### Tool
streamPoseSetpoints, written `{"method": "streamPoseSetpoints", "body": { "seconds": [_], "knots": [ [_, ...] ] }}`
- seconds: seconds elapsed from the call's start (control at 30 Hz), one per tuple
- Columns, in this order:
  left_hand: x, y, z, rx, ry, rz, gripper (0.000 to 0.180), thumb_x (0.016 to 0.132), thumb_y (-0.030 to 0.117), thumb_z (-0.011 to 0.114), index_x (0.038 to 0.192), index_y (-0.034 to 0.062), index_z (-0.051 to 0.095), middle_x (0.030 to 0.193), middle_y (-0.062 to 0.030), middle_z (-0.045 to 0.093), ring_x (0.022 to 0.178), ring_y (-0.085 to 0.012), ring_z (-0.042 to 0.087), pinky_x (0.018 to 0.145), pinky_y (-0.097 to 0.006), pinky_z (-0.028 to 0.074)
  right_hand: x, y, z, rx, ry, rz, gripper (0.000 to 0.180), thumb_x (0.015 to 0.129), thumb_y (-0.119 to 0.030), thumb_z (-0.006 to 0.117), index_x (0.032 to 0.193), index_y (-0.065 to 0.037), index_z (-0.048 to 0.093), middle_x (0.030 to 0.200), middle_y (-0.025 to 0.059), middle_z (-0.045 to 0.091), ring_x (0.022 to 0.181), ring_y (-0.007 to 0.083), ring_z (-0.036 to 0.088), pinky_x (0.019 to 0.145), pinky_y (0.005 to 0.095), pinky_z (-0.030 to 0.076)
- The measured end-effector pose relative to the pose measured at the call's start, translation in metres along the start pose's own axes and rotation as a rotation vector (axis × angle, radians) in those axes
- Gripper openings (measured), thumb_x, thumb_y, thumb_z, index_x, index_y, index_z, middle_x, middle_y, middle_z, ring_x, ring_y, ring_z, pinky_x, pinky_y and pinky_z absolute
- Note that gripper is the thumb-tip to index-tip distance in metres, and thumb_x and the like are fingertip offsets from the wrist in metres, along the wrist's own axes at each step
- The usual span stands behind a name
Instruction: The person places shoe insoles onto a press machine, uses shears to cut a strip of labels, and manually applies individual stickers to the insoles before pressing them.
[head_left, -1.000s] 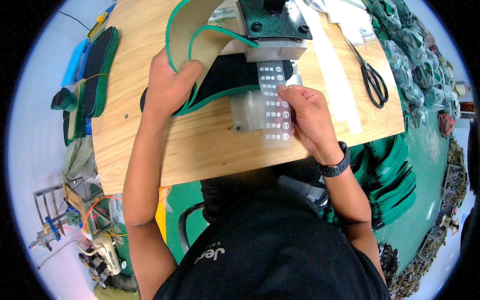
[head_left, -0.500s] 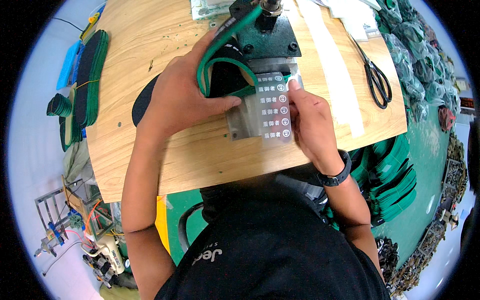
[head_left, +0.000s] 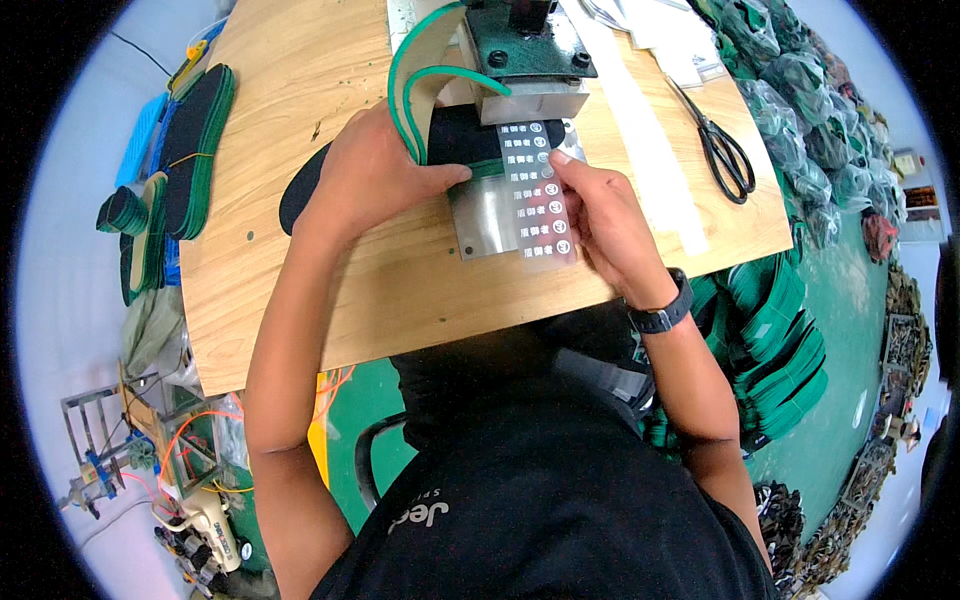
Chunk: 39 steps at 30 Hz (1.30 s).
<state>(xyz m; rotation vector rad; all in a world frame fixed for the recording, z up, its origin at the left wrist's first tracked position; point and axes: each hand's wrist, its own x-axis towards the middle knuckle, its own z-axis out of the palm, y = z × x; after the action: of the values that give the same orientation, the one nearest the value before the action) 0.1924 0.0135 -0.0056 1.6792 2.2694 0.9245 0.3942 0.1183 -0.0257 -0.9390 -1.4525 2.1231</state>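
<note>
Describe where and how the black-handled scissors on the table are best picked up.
Probably by the black handle loops, approached from the near right: the scissors lie flat, loops toward the near right corner of the wooden table, narrow blades pointing away toward the white sheets.

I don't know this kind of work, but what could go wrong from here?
The clear strip could shift crooked, since the right hand holds it only near one edge.

The curled green-edged piece at the left hand might spring back and nudge the strip.

The right thumb is close to the metal block; if that block can come down, fingers might get pinched.
</note>
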Motion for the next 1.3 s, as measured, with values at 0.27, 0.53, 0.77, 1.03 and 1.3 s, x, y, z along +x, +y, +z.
{"method": "streamPoseSetpoints", "body": {
  "seconds": [0.27, 0.53, 0.77, 1.03, 1.3],
  "knots": [
    [0.002, -0.007, 0.002, 0.049, 0.008, 0.053, 0.057, 0.064, 0.027, 0.079, 0.111, 0.0051, 0.056, 0.098, -0.0189, 0.064, 0.092, -0.0367, 0.06, 0.08, -0.043, 0.048, 0.002, 0.007, 0.001, -0.001, 0.021, 0.003, 0.028, 0.091, -0.021, 0.057, 0.074, 0.0, 0.06, 0.061, 0.0034, 0.059, 0.046, 0.0085, 0.053, 0.036, 0.0206, 0.036],
    [0.0, 0.002, 0.001, 0.024, -0.015, -0.016, 0.087, 0.065, 0.026, 0.079, 0.14, 0.0121, 0.037, 0.11, -0.0189, 0.062, 0.101, -0.0379, 0.059, 0.087, -0.042, 0.047, 0.003, 0.013, 0.001, -0.042, -0.017, -0.022, 0.028, 0.093, -0.021, 0.054, 0.074, -0.002, 0.06, 0.058, 0.0037, 0.058, 0.044, 0.0073, 0.051, 0.037, 0.02, 0.035],
    [0.001, 0.011, -0.006, -0.024, -0.065, -0.061, 0.079, 0.066, 0.025, 0.078, 0.135, 0.0103, 0.042, 0.106, -0.0194, 0.063, 0.097, -0.0375, 0.06, 0.086, -0.041, 0.047, 0.002, 0.01, 0.001, -0.092, -0.019, -0.024, 0.022, 0.093, -0.018, 0.054, 0.081, -0.001, 0.061, 0.063, 0.0011, 0.059, 0.05, 0.0073, 0.054, 0.044, 0.02, 0.042],
    [0.0, -0.009, -0.005, -0.363, 0.165, -0.059, 0.045, 0.072, 0.011, 0.062, 0.117, 0.0052, 0.055, 0.093, -0.0124, 0.064, 0.081, -0.0225, 0.06, 0.08, -0.031, 0.047, -0.01, 0.004, -0.018, 0.227, 0.321, -0.275, 0.025, 0.095, -0.021, 0.05, 0.084, 0.0, 0.057, 0.063, 0.0093, 0.059, 0.048, 0.0127, 0.056, 0.041, 0.0218, 0.043],
    [-0.004, -0.02, -0.011, -0.745, 0.35, -0.239, 0.021, 0.076, 0.012, 0.054, 0.09, -0.0018, 0.062, 0.081, -0.0045, 0.061, 0.075, -0.0121, 0.054, 0.07, -0.027, 0.044, 0.003, 0.007, 0.004, -0.031, 0.061, -0.027, 0.025, 0.09, -0.016, 0.054, 0.072, 0.0, 0.059, 0.059, 0.0058, 0.058, 0.044, 0.01, 0.051, 0.037, 0.0226, 0.037]
  ]
}}
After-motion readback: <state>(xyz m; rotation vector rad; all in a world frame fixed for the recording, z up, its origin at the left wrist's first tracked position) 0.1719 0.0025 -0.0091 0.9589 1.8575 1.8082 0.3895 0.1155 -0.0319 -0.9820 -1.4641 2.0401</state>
